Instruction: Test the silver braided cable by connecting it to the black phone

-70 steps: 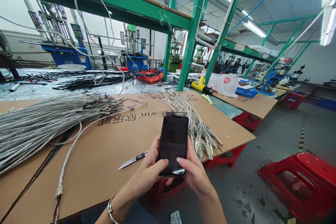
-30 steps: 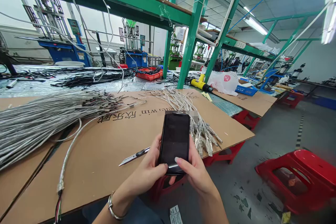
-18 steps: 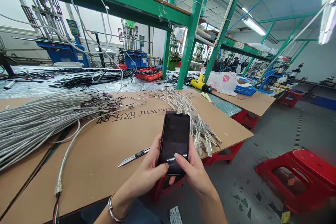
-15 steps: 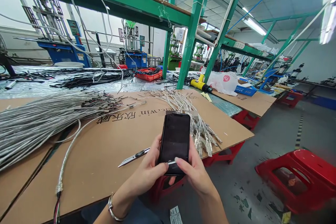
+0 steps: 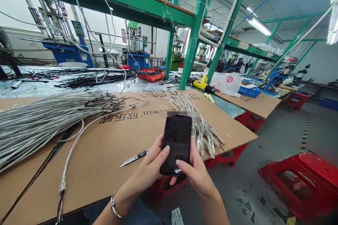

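A black smartphone (image 5: 176, 137) is held upright between both hands, its screen dark and facing me. My left hand (image 5: 154, 158) grips its left edge, with the thumb resting on the left side of the screen. My right hand (image 5: 196, 168) wraps the right edge, thumb over the lower part of the screen. Just left of my left hand, a utility knife (image 5: 134, 158) lies on the cardboard sheet (image 5: 102, 161). Behind the phone and to its right is a bunch of white cables with metal USB plugs (image 5: 207, 144).
A large bundle of grey cables (image 5: 39, 123) lies at the left, with one loose cable (image 5: 66, 165) towards me. Farther back are a red tray (image 5: 151, 74), a yellow heat gun (image 5: 203, 85) and a green steel post (image 5: 191, 42). A red stool (image 5: 303, 182) stands at the right.
My left thumb has moved up from the phone's bottom edge to the left side of the screen. My right thumb stays low on it. The view has shifted slightly.
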`<action>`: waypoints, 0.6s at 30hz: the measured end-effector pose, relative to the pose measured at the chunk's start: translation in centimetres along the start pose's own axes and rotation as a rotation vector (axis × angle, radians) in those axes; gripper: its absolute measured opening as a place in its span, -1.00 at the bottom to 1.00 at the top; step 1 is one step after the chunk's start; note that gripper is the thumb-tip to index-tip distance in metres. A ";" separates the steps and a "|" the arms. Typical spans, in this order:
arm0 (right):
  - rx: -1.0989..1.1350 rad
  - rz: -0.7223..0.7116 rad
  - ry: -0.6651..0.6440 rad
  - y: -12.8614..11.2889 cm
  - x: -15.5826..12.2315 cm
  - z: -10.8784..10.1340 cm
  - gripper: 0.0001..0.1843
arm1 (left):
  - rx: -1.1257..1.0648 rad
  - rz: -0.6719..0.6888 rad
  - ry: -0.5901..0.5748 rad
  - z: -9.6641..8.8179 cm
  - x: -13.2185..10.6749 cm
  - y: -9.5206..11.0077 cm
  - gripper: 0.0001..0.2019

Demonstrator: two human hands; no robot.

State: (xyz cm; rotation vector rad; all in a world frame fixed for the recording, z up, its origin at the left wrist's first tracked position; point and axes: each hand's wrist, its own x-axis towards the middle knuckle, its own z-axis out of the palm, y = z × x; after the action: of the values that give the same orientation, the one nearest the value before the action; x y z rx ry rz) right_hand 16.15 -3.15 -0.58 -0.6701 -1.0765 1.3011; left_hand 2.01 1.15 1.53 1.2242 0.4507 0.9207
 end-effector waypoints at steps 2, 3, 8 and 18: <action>0.004 0.001 -0.006 0.1 0.0 -0.1 -0.17 | 0.006 0.003 -0.010 0.1 0.0 0.0 -0.63; 0.007 0.002 -0.009 0.1 -0.1 -0.1 -0.18 | 0.015 0.007 -0.016 0.2 -0.1 0.0 -0.60; 0.017 0.000 -0.009 0.1 -0.2 -0.2 -0.18 | 0.065 0.026 -0.032 0.3 -0.2 -0.1 -0.48; 0.038 0.013 -0.030 -0.1 -0.4 -0.5 -0.07 | -0.025 -0.002 -0.033 -0.3 -0.1 -0.5 -0.59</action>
State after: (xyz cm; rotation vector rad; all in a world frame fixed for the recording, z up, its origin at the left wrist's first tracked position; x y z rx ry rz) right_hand 16.70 -3.42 -0.79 -0.6316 -1.0711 1.3434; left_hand 1.89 1.24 1.00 1.2143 0.4136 0.9007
